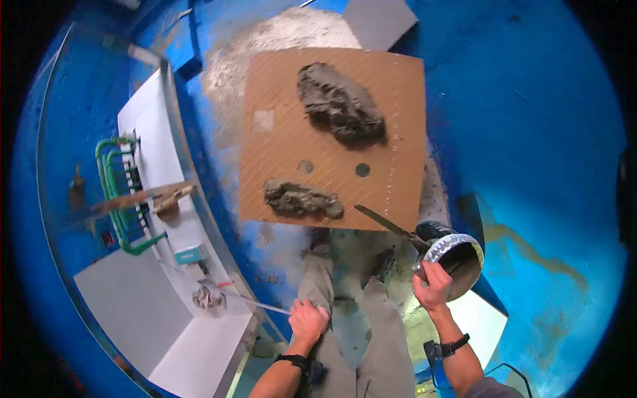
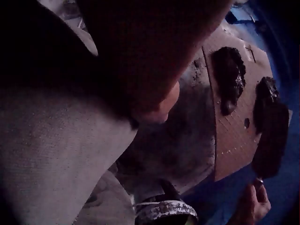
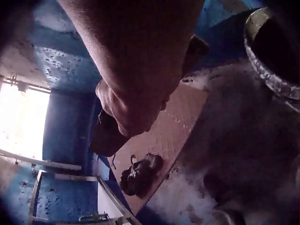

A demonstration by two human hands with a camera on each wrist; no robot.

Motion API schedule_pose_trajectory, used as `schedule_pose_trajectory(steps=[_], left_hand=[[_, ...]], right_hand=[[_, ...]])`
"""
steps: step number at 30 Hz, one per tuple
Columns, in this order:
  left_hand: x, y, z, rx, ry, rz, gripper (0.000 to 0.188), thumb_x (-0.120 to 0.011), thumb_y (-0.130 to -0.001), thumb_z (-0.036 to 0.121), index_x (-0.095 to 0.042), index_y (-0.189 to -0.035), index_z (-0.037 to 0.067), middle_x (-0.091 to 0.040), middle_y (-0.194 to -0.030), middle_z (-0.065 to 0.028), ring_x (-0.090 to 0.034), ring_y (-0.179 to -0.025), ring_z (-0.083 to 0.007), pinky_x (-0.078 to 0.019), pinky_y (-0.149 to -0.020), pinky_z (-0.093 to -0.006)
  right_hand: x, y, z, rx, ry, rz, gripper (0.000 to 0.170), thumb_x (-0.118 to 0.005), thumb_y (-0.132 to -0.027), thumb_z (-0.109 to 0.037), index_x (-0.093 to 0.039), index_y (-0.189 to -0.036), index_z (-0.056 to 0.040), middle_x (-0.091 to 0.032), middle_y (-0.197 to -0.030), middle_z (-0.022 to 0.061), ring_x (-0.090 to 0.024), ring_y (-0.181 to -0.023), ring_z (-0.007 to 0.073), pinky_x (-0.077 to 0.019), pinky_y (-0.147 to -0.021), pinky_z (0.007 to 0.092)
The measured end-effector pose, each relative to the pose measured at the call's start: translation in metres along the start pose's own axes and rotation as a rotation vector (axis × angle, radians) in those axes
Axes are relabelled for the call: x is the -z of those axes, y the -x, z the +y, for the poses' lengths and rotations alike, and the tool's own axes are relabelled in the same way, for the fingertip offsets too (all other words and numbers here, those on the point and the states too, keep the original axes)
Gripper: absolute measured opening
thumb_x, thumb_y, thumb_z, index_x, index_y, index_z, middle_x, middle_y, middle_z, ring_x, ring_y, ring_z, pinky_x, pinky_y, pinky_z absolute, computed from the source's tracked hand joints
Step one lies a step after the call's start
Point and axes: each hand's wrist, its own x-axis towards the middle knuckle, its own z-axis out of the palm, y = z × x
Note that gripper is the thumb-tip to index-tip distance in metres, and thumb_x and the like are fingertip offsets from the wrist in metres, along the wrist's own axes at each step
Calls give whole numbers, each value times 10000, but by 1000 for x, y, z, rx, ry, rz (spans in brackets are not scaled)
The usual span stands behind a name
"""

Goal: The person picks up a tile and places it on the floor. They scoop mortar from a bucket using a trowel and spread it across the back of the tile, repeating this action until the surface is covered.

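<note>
My right hand [image 1: 432, 286] grips the handle of a trowel [image 1: 388, 222], beside the splattered rim of a bucket [image 1: 479, 247]. The blade reaches over the near right edge of a brown, ridged tile [image 1: 279, 86]. A large lump of grey mortar [image 1: 340, 103] sits on the tile's far half, and a smaller mortar lump [image 1: 302, 200] near its front edge. My left hand [image 1: 309, 321] rests on the left knee, its fingers loosely bent. In the left wrist view the trowel [image 2: 272, 138] shows as a dark broad blade; the left fingers are mostly hidden there.
At left a metal-edged frame [image 1: 174, 126] surrounds white panels [image 1: 142, 305] and green pipes [image 1: 109, 192]. A thin pale strip [image 1: 265, 306] runs from there toward the left hand. A grey slab [image 1: 378, 23] lies beyond the tile on the blue floor [image 1: 531, 119].
</note>
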Motion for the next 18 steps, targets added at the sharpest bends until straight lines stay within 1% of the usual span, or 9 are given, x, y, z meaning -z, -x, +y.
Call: schedule_pose_trajectory(steps=[3,4,5,7,8,10,13,16,18], left_hand=[[-1,2,10,-57,-82,35,413,-626,-861,354,-672,-1061,-5,-609,-1146,-195,-618,-1099,-398,-543,-876,-502],[-1,3,14,-58,-113,58,417,-624,-860,354,-672,-1061,-8,-610,-1147,-198,-625,-1084,-400,-544,-875,-499],[-4,4,16,-69,-147,73,420,-623,-859,355,-671,-1061,-10,-611,-1148,-202,-632,-1069,-402,-545,-874,-497],[-14,3,18,-137,-274,133,405,-638,-851,352,-667,-1041,-4,-625,-1121,-206,-661,-998,-400,-557,-831,-493],[-12,6,22,-146,-310,116,430,-643,-849,360,-658,-1073,-7,-627,-1122,-211,-665,-1005,-398,-553,-835,-504],[-17,6,38,-156,-358,115,447,-649,-846,358,-647,-1096,-12,-630,-1115,-216,-667,-1010,-395,-549,-837,-512],[-27,1,45,-152,-410,172,419,-655,-843,340,-639,-1071,-11,-632,-1099,-225,-660,-990,-414,-545,-827,-507],[-32,3,43,-222,-495,200,393,-669,-839,335,-638,-1053,6,-628,-1069,-184,-670,-957,-381,-546,-801,-504],[-35,5,44,-243,-470,187,389,-669,-833,333,-638,-1044,7,-628,-1069,-184,-663,-972,-386,-539,-811,-507]], right_hand=[[39,50,38,-139,37,109,371,-758,-716,-57,-675,-1071,9,-641,-846,127,-668,-747,308,-533,-651,407],[52,70,51,-245,24,122,377,-768,-743,-65,-674,-1100,15,-640,-850,119,-672,-739,287,-532,-633,398],[71,87,56,-386,9,86,367,-764,-781,-76,-677,-1126,11,-641,-859,132,-672,-736,300,-533,-623,397],[89,135,92,-457,186,187,331,-750,-810,-87,-681,-1121,-2,-631,-847,140,-663,-730,323,-530,-624,411],[109,142,85,-655,177,145,305,-738,-828,-101,-674,-1115,-20,-619,-836,153,-648,-736,371,-523,-638,451],[114,184,130,-768,349,89,283,-712,-852,-168,-657,-1097,-37,-625,-873,185,-640,-777,430,-509,-674,512],[109,216,180,-930,444,-106,269,-687,-852,-172,-668,-1075,-22,-662,-912,199,-678,-811,423,-548,-696,502],[100,215,208,-1056,426,-186,262,-681,-845,-165,-687,-1060,-15,-691,-938,212,-703,-841,420,-572,-736,502],[67,212,242,-1115,407,-182,241,-691,-829,-172,-700,-1011,-14,-695,-951,224,-700,-860,430,-572,-755,507]])
